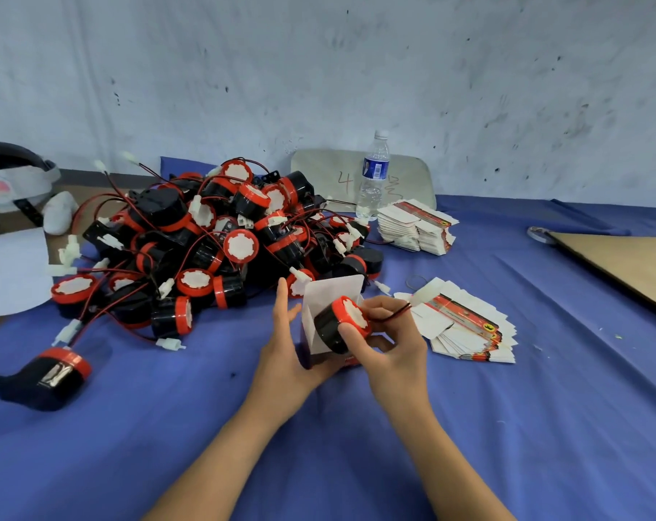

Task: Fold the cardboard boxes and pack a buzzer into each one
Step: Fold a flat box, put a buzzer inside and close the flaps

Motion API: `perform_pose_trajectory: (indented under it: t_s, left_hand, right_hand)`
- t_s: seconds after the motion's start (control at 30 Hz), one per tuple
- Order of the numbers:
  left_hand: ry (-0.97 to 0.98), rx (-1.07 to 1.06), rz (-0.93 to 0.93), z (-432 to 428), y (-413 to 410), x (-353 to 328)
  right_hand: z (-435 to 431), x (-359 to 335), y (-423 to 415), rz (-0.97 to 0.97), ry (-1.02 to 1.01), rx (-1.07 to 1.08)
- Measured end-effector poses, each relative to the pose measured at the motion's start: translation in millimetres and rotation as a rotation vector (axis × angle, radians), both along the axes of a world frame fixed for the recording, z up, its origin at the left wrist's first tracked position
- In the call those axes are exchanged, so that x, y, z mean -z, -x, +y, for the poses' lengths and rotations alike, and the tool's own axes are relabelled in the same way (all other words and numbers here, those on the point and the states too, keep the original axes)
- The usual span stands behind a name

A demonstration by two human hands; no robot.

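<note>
Box [320, 295]: erected, upright, top flap raised, mouth tilted toward the right hand.
Left hand [285, 351]: holds the box low down, upper fingers straight beside its left wall.
Right hand [390, 340]: the nearer one to the mouth, curled round one buzzer [337, 325] and its wire [394, 314].
Buzzer: at the mouth, black end leading, red face outward, apparently not yet seated.
Pile [213, 235]: behind, on the bench [318, 445].

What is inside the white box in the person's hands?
A black and red buzzer sits at the open mouth of the box, gripped by the right hand; the left hand holds it. The buzzer and hand cover the inside, so anything deeper cannot be seen.
</note>
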State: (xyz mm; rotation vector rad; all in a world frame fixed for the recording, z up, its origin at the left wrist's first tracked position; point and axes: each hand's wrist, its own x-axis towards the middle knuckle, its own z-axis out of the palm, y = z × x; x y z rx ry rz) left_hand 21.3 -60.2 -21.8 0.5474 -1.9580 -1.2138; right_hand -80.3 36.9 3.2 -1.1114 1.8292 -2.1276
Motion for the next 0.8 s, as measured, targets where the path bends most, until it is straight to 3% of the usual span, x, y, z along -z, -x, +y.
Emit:
perform_pose_trajectory:
  t_s: [0.27,0.6,0.8]
  left_hand:
    - [-0.040,0.012,-0.024,-3,0,5]
    - [0.023,-0.037,-0.133,-2,1,9]
    - [0.070,-0.026,-0.124,1,-1,5]
  right_hand:
    - [-2,4,3,-0.012,-0.018,0.010]
    - [-7,13,1,0.536,-0.423,0.108]
    - [-5,17,7,0.588,-0.476,0.175]
